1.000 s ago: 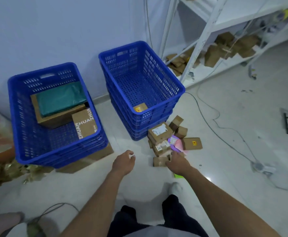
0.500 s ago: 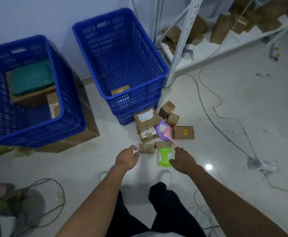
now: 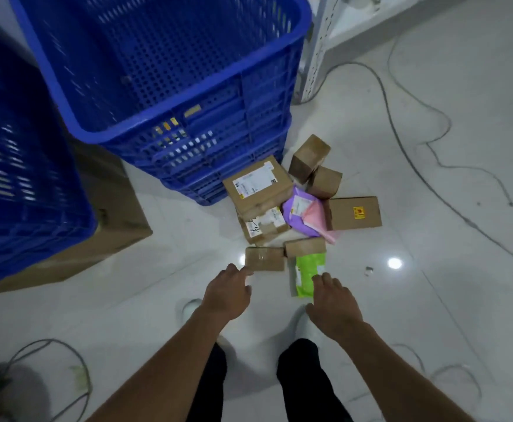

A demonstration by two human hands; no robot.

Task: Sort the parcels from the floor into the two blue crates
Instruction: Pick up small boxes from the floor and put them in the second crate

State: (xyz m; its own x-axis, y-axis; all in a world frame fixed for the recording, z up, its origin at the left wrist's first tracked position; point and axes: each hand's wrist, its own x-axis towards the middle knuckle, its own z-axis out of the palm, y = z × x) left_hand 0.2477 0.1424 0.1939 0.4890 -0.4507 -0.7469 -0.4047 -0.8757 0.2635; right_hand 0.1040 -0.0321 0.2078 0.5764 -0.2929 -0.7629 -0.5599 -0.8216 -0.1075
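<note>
While both of my hands hover empty above the floor, the biggest things before me are the two blue crates: the middle crate (image 3: pixel 188 114) stands just behind the heap, and the left crate (image 3: pixel 20 193) sits raised on a brown carton (image 3: pixel 121 214). Against the middle crate's foot lies the pile of parcels. Its bulkiest is the labelled box (image 3: pixel 258 187), resting on another taped one. It is probably the heaviest, so I would take it by two opposite sides with both hands. To the right is the sticker box (image 3: pixel 354 213), stiff and flat, then two small cubes (image 3: pixel 308 158) leaning together (light, I guess, one hand each). A purple mailer (image 3: pixel 294 219) and a pink mailer (image 3: pixel 316 214) are wedged between the boxes; they look soft and slick, best pinched at an edge. Nearest me are the small flat box (image 3: pixel 264 258) and the green pouch (image 3: pixel 307 275). My left hand (image 3: pixel 226 295) has its fingers stretched out, tips at that box's near corner, gripping nothing; I'd clamp its short ends. My right hand (image 3: pixel 332 303) is spread, loosely bent, over the pouch's near end, holding nothing. The pouch looks like limp film, so I'd pinch a corner.
</note>
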